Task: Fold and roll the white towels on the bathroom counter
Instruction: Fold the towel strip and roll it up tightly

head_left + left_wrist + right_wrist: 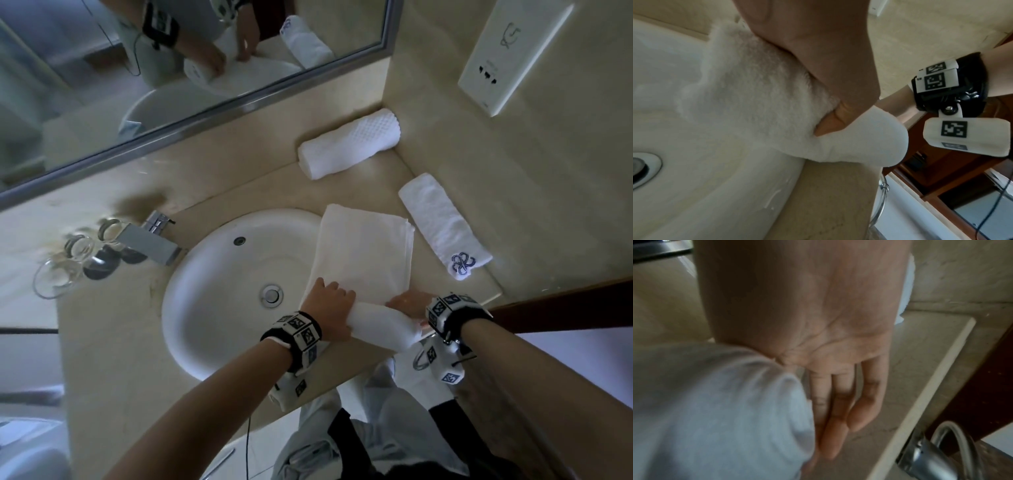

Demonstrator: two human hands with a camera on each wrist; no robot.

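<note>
A folded white towel [359, 246] lies over the right rim of the sink [212, 274] and the beige counter [260, 192]. Its near end is wound into a thick roll [380, 325] at the counter's front edge. My left hand [329, 305] lies over the roll's left part, and in the left wrist view its thumb [830, 123] digs into the towel roll [756, 97] from below. My right hand [407, 303] rests palm-down on the roll's right end. Seen from the right wrist, its fingers [838, 410] are straight beside the roll [715, 410].
Two rolled towels lie at the back right: a waffle one [349, 144] by the wall and one with a blue emblem [442, 224]. A faucet [150, 240] and glasses [68, 260] stand left of the sink. A metal ring [423, 356] hangs below the counter edge.
</note>
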